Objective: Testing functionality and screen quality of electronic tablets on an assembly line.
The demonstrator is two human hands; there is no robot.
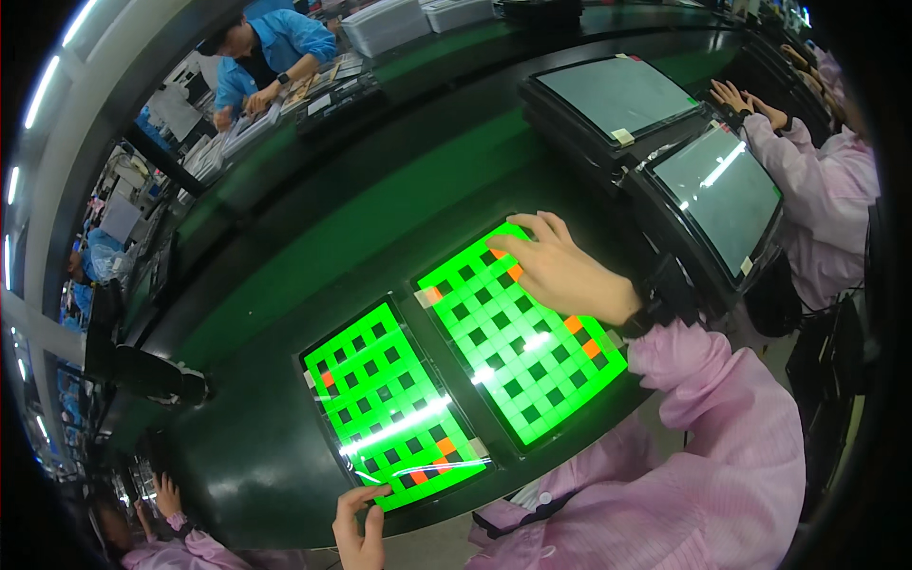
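Observation:
Two lit display panels lie side by side before me, both showing a bright green grid with black squares and a few orange ones. My right hand (560,275) reaches over the right panel (518,337), fingers spread and bent, with fingertips on or just over its far edge. My left hand (359,534) is at the near left corner of the left panel (394,413). One bent finger touches or nearly touches the screen there, the thumb is apart, and the remaining fingers are partly out of sight. Neither hand appears to hold anything. Small pale tabs stick to the panels' edges.
Two more panels with grey screens, a far one (617,95) and a nearer one (719,195), rest on black stands at right. Co-workers in pink sleeves (807,171) sit beyond them. Across the dark green bench (361,209), a person in blue (275,62) handles parts near white trays (385,27).

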